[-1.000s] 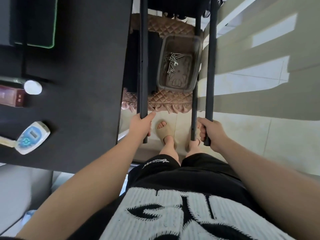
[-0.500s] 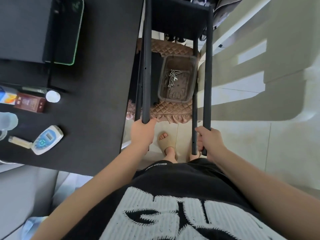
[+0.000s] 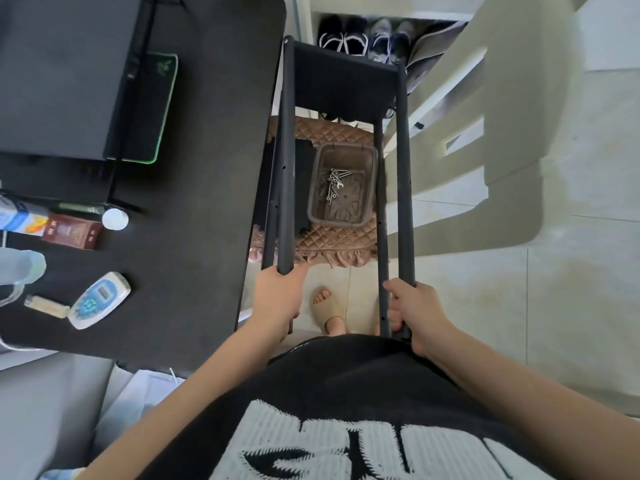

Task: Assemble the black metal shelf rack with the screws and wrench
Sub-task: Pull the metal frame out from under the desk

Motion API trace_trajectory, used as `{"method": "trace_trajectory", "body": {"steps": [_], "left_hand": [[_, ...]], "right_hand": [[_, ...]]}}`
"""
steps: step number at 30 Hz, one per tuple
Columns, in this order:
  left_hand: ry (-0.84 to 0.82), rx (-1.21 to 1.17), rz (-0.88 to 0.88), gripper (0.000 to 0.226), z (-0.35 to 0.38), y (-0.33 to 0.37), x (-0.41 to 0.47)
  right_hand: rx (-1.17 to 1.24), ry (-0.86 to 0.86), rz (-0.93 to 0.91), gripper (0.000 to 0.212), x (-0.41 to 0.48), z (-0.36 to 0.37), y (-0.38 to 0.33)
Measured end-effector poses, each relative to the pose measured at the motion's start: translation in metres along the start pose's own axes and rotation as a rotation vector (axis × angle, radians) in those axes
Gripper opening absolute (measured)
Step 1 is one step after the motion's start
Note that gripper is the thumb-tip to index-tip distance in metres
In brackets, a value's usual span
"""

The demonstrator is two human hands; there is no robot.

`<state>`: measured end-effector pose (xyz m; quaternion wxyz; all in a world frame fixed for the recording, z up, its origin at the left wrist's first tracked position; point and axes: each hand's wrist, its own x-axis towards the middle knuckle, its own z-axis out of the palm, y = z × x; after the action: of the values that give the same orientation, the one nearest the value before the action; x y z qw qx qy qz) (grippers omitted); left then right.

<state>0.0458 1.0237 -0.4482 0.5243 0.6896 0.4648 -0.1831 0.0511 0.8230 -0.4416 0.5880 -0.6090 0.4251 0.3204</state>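
The black metal shelf rack [image 3: 346,84] is held out in front of me, its long legs pointing back toward my body and one black shelf panel at the far end. My left hand [image 3: 277,299] grips the near end of the left leg [image 3: 286,168]. My right hand [image 3: 417,311] grips the near end of the right leg [image 3: 405,188]. Seen between the legs, a brown plastic tray [image 3: 370,188] on a quilted cushion [image 3: 332,242] holds screws and a small wrench [image 3: 335,185].
A black desk [image 3: 194,188] runs along the left, right beside the rack, with a mouse pad, boxes, a white cap and a blue-white device [image 3: 98,299]. Shoes [image 3: 360,38] line the far floor. A pale chair [image 3: 491,140] stands at right. My sandalled foot [image 3: 327,311] is on the tiled floor below.
The rack has moved away from me, so its far shelf panel and the shoes beyond it have come into view. Both hands keep their grip on the leg ends.
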Motion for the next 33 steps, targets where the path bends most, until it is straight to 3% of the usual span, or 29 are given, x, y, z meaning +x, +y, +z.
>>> {"method": "trace_trajectory", "body": {"steps": [11,18,28,33], "left_hand": [[0.018,0.009,0.139,0.024,-0.011,0.007,-0.019],[0.060,-0.008,0.252,0.036,-0.023,0.026,-0.039],[0.232,-0.207,0.355,0.045,-0.025,0.042,-0.104],[0.313,-0.377,0.497,0.046,-0.024,0.054,-0.143]], "right_hand": [[0.054,0.016,-0.101,0.026,-0.020,0.001,0.009],[0.073,0.021,-0.226,0.021,-0.048,-0.005,-0.005],[-0.031,-0.095,-0.436,0.032,-0.079,-0.021,-0.044],[-0.047,-0.208,-0.605,0.032,-0.101,-0.031,-0.072]]}}
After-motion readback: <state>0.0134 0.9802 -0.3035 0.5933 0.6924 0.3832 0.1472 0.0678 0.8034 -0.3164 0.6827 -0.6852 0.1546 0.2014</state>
